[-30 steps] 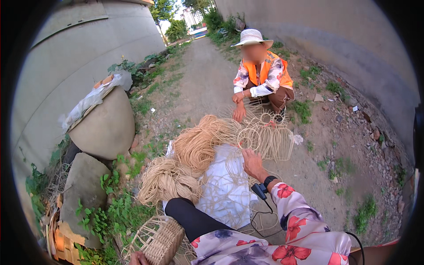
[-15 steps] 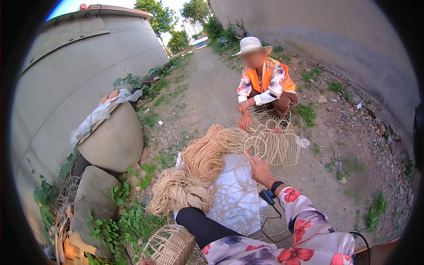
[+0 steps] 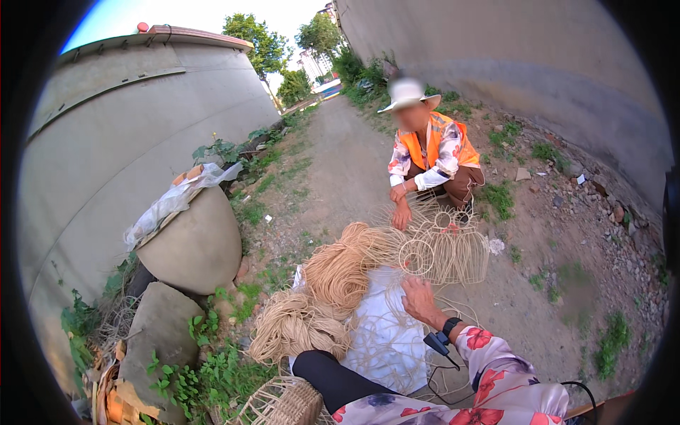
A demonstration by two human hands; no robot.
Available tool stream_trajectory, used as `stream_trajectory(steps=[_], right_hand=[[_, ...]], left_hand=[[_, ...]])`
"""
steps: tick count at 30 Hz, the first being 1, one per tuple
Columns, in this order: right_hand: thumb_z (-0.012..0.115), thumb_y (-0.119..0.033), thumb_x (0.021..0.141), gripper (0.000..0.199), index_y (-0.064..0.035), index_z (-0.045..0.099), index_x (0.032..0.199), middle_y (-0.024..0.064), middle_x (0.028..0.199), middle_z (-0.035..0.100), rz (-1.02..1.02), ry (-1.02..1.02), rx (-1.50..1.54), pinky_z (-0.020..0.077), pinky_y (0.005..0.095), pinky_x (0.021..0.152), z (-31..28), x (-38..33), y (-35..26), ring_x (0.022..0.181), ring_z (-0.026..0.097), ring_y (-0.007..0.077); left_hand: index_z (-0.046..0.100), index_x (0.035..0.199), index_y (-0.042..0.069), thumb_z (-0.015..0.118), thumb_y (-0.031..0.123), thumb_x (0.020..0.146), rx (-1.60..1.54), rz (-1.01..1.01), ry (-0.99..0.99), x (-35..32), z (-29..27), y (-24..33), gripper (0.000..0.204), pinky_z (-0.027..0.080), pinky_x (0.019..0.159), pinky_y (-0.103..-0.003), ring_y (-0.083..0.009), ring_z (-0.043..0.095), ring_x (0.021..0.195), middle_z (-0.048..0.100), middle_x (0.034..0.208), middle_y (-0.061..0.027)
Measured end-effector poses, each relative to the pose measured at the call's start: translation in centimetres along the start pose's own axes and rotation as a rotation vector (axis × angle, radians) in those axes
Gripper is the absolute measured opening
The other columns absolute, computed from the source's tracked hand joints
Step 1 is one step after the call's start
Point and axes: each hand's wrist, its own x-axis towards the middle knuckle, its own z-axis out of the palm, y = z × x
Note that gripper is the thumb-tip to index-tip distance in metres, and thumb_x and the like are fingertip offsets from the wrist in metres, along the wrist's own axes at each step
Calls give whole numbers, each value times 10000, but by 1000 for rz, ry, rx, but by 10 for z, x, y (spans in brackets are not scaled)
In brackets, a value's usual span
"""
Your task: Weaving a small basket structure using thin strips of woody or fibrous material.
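My right hand (image 3: 421,300) reaches forward over the strands, back up, fingers loosely bent and apart, with nothing visible in them. Just beyond its fingertips stands a round hoop (image 3: 416,258) on a woven frame of thin pale rods. Behind it lies a larger open frame (image 3: 459,249) with two small rings at its top. Two bundles of tan cord, a far one (image 3: 336,265) and a nearer one (image 3: 297,327), lie to the left. By my dark-clad leg at the lower edge is a partly woven basket (image 3: 287,402). My left hand is out of sight.
A person (image 3: 432,152) in a white hat and orange vest squats across from me, one hand (image 3: 401,212) by the frames. White sheeting (image 3: 386,333) lies under loose strands. A large grey pot (image 3: 191,244) stands left. A black cable (image 3: 440,368) runs near my right sleeve.
The view has tilted up slightly, so the scene sits lower. My right hand has drawn back a little from the hoop. A sliver of my left hand by the basket has left the view.
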Motion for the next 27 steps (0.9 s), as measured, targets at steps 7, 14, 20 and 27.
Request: stream_trajectory(steps=[7, 14, 20, 27], right_hand=[[618, -177, 787, 370, -61, 601, 1138, 137, 1153, 579, 6, -87, 128, 390, 465, 875, 9, -12, -18, 1064, 532, 316], [615, -189, 805, 370, -70, 618, 1156, 122, 1118, 598, 34, -218, 183, 408, 449, 891, 13, -34, -26, 1067, 534, 309], [617, -197, 804, 569, -33, 479, 1331, 175, 1153, 591, 107, -139, 342, 424, 475, 939, -9, 7, -43, 1092, 550, 342], [609, -159, 818, 732, -18, 300, 1466, 153, 758, 665, 49, 171, 726, 510, 411, 672, -116, 175, -90, 685, 659, 306]], left_hand=[[718, 956, 115, 625, 125, 852, -152, -39, 32, 1, -13, 14, 140, 482, 576, -435, -338, 632, 673, 656, 783, -160], [730, 994, 137, 633, 127, 845, -30, 77, 143, -14, 5, -4, 178, 487, 563, -430, -341, 622, 664, 650, 765, -143], [731, 1068, 181, 642, 214, 881, 65, 61, 81, -16, 3, -1, 210, 474, 522, -433, -345, 611, 625, 652, 797, -153], [716, 1113, 211, 611, 255, 915, -20, -70, -55, -3, -9, 19, 228, 487, 566, -435, -334, 622, 611, 684, 780, -145]])
